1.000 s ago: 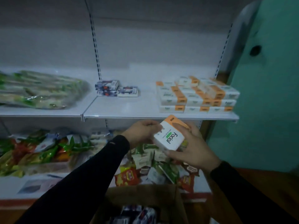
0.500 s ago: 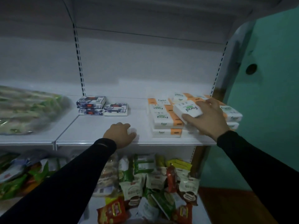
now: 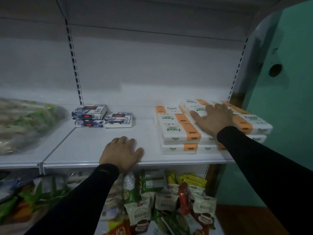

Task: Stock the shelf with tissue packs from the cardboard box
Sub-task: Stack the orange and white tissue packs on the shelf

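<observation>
While the right hand lies flat with fingers spread on a white-and-orange "Facial" tissue pack, that pack sits on top of the stack of like packs at the right end of the white shelf. The fingers are nearly straight and press down on the pack's top face; none is seen curled round an edge. The stack stands in at least two layers, the front row near the shelf's front lip and the right-hand packs close to the green wall. The left hand rests palm down on bare shelf near the front edge, left of the stack and apart from it, fingers relaxed and slightly bent, holding nothing. Both arms wear black sleeves. Further back on the same shelf stand three small dark-printed boxes, two stacked and one just beside them to the right. A large clear bag of green-and-white goods lies on the adjoining shelf section at left. Below, the lower shelf holds assorted snack packets in green, white, red and yellow wrappers. No cardboard box is in view.
</observation>
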### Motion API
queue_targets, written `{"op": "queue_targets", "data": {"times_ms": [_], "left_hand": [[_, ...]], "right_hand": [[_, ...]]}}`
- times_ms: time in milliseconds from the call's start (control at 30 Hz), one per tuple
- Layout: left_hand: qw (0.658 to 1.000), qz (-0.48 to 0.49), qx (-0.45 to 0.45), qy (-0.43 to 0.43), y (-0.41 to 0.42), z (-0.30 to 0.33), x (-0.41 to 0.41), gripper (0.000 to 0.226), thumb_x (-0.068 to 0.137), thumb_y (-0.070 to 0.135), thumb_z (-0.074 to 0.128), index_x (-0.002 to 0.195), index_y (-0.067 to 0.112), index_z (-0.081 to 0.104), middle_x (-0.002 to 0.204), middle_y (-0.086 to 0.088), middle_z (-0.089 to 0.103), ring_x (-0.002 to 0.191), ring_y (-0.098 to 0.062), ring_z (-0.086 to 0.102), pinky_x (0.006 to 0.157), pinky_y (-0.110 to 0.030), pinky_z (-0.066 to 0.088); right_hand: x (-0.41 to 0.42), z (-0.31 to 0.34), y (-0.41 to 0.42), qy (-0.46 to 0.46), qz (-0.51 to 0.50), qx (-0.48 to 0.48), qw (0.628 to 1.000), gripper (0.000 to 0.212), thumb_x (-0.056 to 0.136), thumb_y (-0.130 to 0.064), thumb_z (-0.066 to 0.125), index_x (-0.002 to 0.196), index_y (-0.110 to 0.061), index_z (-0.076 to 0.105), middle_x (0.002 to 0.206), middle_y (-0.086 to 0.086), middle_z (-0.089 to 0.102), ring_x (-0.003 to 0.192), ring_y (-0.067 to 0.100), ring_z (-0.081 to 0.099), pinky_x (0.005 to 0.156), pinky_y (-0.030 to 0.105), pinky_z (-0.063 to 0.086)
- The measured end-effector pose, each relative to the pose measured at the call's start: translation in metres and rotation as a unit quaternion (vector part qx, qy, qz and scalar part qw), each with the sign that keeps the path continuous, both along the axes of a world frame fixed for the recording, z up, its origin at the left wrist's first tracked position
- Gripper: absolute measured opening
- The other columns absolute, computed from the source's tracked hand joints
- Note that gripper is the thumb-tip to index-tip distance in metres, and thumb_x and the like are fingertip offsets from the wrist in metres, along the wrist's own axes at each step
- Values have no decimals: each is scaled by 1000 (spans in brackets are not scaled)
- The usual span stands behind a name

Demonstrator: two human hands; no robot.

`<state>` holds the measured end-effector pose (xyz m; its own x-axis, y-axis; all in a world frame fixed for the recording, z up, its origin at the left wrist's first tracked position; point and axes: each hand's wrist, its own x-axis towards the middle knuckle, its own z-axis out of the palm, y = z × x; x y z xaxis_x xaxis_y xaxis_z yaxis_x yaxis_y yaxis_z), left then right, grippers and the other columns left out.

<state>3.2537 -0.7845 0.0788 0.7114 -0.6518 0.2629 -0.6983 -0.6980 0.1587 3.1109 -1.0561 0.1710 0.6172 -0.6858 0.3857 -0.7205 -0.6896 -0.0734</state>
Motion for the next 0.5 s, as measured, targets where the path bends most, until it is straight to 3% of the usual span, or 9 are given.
{"op": "queue_targets", "data": {"times_ms": [100, 300, 500], "left_hand": [[1000, -2, -3, 0, 1, -1, 0, 61, 79, 64, 17, 111, 26, 52, 118, -3, 54, 112, -23, 46, 94, -38, 40], [1000, -7, 4, 1, 2, 0, 1, 61, 79, 64, 16, 111, 26, 52, 119, -3, 54, 111, -22, 46, 92, -37, 39], [1000, -7, 8, 2, 1, 1, 0, 58, 82, 63, 19, 113, 26, 52, 119, -2, 53, 111, -21, 46, 92, -37, 39]], "right_hand": [[2, -3, 1, 3, 18, -26, 999, 102, 78, -81, 1, 137, -14, 50, 144, 19, 45, 135, 37, 36, 115, 52, 23], [0, -14, 10, -27, 104, 10, 994, 66, 96, -57, 25, 143, -14, 44, 146, 13, 45, 136, 29, 38, 114, 45, 28], [12, -9, 8, -58, 87, 110, 989, 67, 94, -56, 9, 135, -15, 42, 136, 17, 50, 125, 35, 44, 105, 47, 36]]}}
